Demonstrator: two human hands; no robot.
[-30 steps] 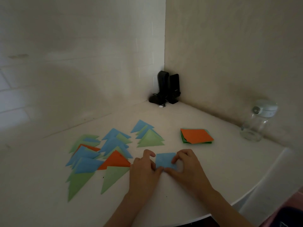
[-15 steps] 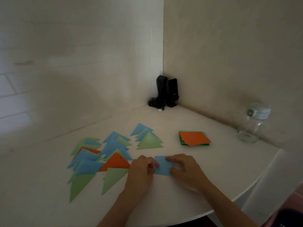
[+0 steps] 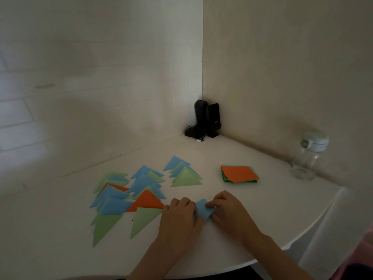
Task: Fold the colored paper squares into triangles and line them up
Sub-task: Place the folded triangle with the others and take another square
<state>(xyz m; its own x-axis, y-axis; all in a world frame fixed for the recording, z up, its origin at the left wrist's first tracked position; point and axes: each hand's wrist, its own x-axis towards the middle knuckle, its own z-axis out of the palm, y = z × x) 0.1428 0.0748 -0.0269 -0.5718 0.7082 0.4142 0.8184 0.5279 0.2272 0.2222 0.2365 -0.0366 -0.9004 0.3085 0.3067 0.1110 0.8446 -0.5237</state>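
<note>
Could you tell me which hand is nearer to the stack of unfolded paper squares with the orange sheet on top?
Right. The right hand lies directly in front of the stack of squares, toward the person; the left hand is farther to the left, beside the folded triangles.

Both hands (image 3: 182,216) pinch blue paper (image 3: 204,209) on table (image 3: 252,199).

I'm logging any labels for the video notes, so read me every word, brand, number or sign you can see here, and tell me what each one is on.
No text here can be read.
black speakers: a small pale mark near the top of the right one, too small and blurred to read.
clear jar: a round emblem on its white lid, not legible.
colored paper pieces and stack of squares: plain, no print visible.
</note>
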